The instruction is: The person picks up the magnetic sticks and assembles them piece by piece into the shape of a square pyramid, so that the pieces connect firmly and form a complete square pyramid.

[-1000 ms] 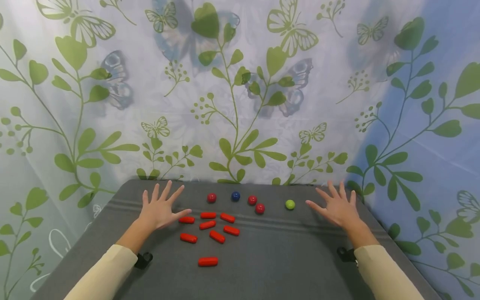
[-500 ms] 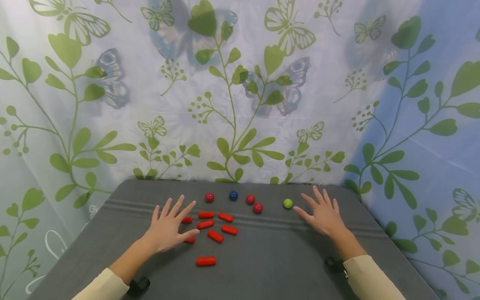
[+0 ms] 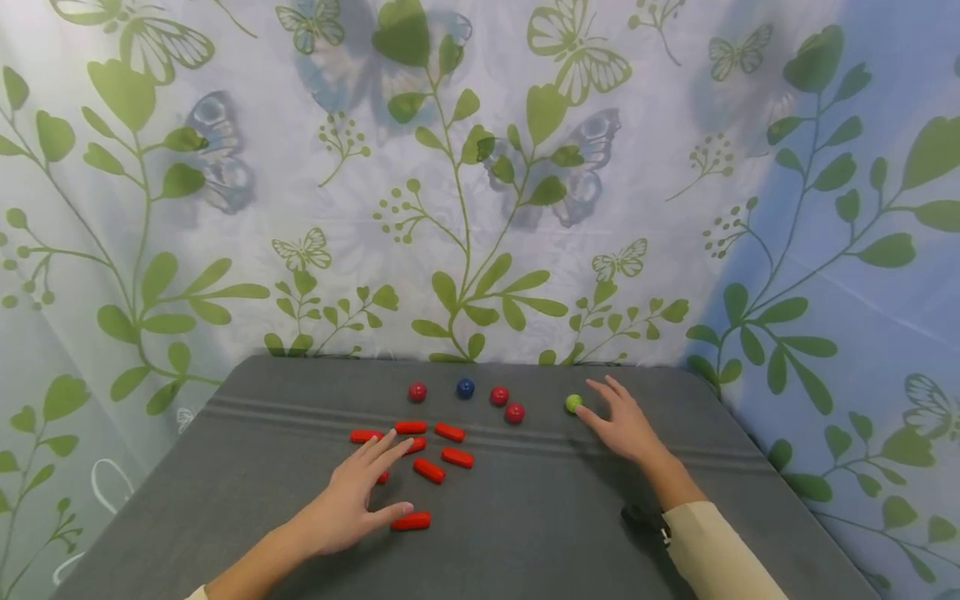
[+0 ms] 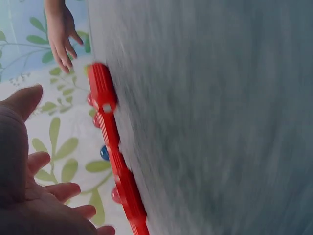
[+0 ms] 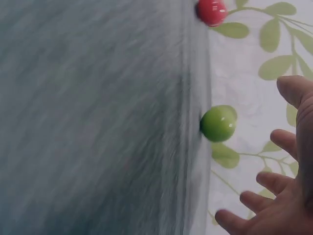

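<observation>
My left hand (image 3: pixel 348 500) hovers over the red pieces with its fingers spread. Its thumb overlaps the nearest red ribbed cylinder (image 3: pixel 412 522) in the head view, and its fingertips overlap others farther back. In the left wrist view a ribbed cylinder (image 4: pixel 101 83) shows a small hole in its end, and the hand is apart from it. My right hand (image 3: pixel 626 423) reaches toward a shiny green ball (image 3: pixel 573 403), thumb overlapping the ball's edge. A gap separates the fingers from the green ball (image 5: pixel 218 124) in the right wrist view. Neither hand holds anything.
Along the far part of the grey cloth-covered table (image 3: pixel 540 533) lie a blue ball (image 3: pixel 465 388) and three red balls, one red ball (image 3: pixel 514 413) nearer than the others. Several more red cylinders (image 3: pixel 429 470) lie left of centre. A patterned curtain (image 3: pixel 480 208) hangs behind.
My left hand has come nearer and to the right, down over the red cylinders. My right hand has moved left to the green ball. The balls and cylinders stay in place.
</observation>
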A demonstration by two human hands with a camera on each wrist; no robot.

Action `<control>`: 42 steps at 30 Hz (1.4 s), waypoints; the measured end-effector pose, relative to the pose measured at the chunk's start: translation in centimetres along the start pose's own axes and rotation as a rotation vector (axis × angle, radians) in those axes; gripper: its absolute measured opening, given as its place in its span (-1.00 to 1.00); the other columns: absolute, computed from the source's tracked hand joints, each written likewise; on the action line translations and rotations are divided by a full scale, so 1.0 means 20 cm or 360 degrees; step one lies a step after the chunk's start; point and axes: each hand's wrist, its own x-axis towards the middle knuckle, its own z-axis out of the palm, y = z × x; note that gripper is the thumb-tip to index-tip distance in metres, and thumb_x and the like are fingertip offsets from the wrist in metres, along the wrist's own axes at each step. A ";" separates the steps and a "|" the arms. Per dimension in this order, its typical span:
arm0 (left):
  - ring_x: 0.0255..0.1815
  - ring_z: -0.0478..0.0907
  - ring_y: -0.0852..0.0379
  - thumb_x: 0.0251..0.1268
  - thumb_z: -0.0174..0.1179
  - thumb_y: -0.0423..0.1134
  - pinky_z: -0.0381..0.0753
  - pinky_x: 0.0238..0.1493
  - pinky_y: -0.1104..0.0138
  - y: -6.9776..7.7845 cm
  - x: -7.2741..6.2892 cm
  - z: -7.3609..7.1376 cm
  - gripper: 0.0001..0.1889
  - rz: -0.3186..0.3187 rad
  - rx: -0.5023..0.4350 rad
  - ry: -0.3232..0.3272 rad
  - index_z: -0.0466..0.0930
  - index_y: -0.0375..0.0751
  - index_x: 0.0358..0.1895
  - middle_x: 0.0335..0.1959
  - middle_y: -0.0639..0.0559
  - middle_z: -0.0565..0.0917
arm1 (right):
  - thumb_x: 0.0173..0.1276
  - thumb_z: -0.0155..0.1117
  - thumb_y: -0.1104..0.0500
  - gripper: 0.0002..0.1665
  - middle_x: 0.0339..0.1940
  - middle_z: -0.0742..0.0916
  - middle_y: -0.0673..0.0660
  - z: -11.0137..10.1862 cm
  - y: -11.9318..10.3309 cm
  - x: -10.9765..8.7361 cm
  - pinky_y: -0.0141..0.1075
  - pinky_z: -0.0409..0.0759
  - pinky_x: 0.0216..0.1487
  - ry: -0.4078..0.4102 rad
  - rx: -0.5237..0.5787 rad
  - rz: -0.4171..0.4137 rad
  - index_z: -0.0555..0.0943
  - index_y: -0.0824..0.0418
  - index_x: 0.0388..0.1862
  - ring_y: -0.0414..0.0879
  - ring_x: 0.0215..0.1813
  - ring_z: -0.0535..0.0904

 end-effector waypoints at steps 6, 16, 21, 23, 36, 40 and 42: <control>0.51 0.35 -0.16 0.32 0.35 0.14 0.41 0.37 -0.21 0.05 -0.04 0.02 -0.30 0.0058 -0.0205 -0.0031 0.42 -0.02 0.46 0.49 0.01 0.42 | 0.50 0.26 -0.18 -0.19 0.58 0.32 0.39 0.03 -0.02 0.07 0.35 0.38 0.35 -0.0012 0.0153 0.0076 0.33 0.17 0.56 0.41 0.49 0.36; 0.14 0.64 -0.11 0.22 0.48 -0.13 0.64 0.10 0.27 0.03 -0.01 0.01 -0.55 -0.0011 -0.0439 -0.0108 0.66 -0.16 0.15 0.10 -0.03 0.69 | 0.40 0.43 -0.04 -0.26 0.49 0.51 0.29 0.07 0.04 0.14 0.16 0.57 0.27 0.0005 0.0472 0.0245 0.47 0.22 0.45 0.30 0.40 0.53; -0.03 0.63 0.02 0.15 0.51 -0.25 0.66 -0.05 0.36 0.00 0.01 0.00 -0.59 -0.0065 -0.0551 -0.0199 0.68 -0.26 0.06 0.01 -0.09 0.70 | 0.37 0.46 -0.01 -0.30 0.43 0.57 0.29 0.08 0.03 0.14 0.16 0.57 0.27 -0.0018 0.0550 0.0262 0.52 0.22 0.40 0.28 0.38 0.55; -0.09 0.62 0.07 0.13 0.52 -0.28 0.67 -0.10 0.38 -0.01 0.02 0.00 -0.60 -0.0087 -0.0583 -0.0239 0.69 -0.27 0.04 -0.02 -0.09 0.70 | 0.36 0.47 0.02 -0.32 0.40 0.60 0.30 0.08 0.03 0.14 0.15 0.58 0.26 -0.0022 0.0568 0.0252 0.54 0.24 0.38 0.28 0.37 0.57; -0.21 0.60 0.14 0.07 0.52 -0.42 0.60 -0.23 0.43 -0.03 0.06 0.02 -0.70 -0.0101 -0.0527 -0.0370 0.74 -0.21 -0.09 -0.18 0.01 0.69 | 0.32 0.51 0.11 -0.40 0.21 0.72 0.28 0.12 0.07 0.19 0.06 0.64 0.17 -0.0017 0.0581 0.0214 0.61 0.26 0.30 0.20 0.24 0.65; -0.25 0.58 0.17 0.07 0.51 -0.42 0.59 -0.25 0.42 -0.03 0.07 0.03 -0.72 -0.0087 -0.0495 -0.0395 0.75 -0.17 -0.12 -0.21 0.06 0.68 | 0.31 0.51 0.13 -0.43 0.17 0.74 0.28 0.13 0.08 0.20 0.02 0.65 0.14 -0.0018 0.0569 0.0236 0.63 0.24 0.28 0.17 0.20 0.66; -0.26 0.58 0.19 0.08 0.51 -0.40 0.60 -0.25 0.41 -0.03 0.08 0.03 -0.74 -0.0077 -0.0472 -0.0416 0.75 -0.15 -0.13 -0.23 0.10 0.67 | 0.30 0.53 0.14 -0.45 0.14 0.75 0.27 0.13 0.08 0.20 0.00 0.65 0.13 -0.0009 0.0560 0.0260 0.65 0.22 0.25 0.16 0.19 0.67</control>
